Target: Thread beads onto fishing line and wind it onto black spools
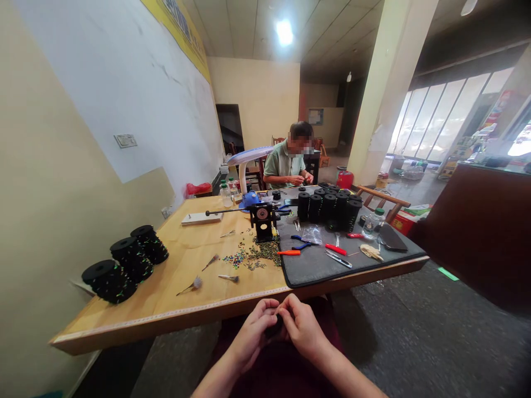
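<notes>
Just in front of the table's near edge, my two hands meet over my lap. My left hand (256,331) is closed, its fingers curled around a small black object (277,321) that is mostly hidden. Thumb and fingertips of my right hand (302,327) pinch together right beside it; whatever lies between them is too small to make out. Beyond the hands, an orange-handled tool (289,252) and a heap of small bead-like pieces (265,252) lie on the table (174,293). A black device with a dial (263,221) stands behind the heap.
Three black spools (124,265) stand at the left; more black spools (329,205) are grouped on the grey mat (307,271). Pliers (304,243), a red-handled tool (336,249), a cutter knife (339,260) and several brushes (191,285) lie around. A co-worker (286,163) sits opposite.
</notes>
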